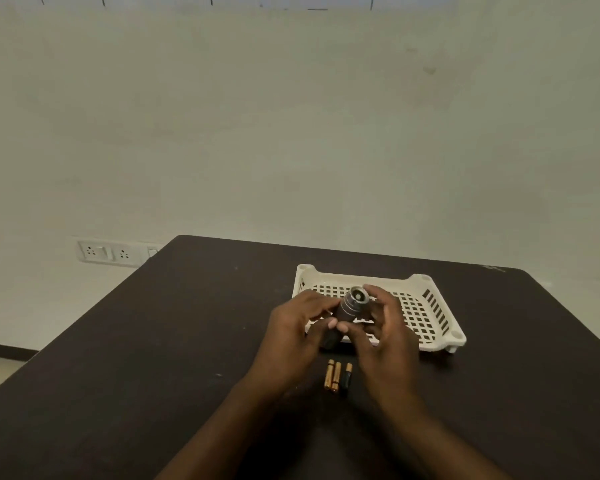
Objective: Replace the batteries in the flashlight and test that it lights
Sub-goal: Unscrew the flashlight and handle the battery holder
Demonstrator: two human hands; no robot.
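A dark flashlight [347, 310] with a ribbed grey head is held tilted above the table, its lens end pointing up and away from me. My left hand [297, 327] grips its dark body and tail. My right hand [383, 327] wraps around the head from the right side. The lens looks dark, with no beam showing. Three small batteries [337, 375] lie side by side on the dark table [153, 341] just below my hands; two look copper-gold, and the right one is black with a copper top.
A white perforated plastic tray [426, 308] stands on the table right behind the flashlight. A pale wall rises beyond the table's far edge, with a socket strip [110, 251] low at the left. The floor shows past the table's left edge.
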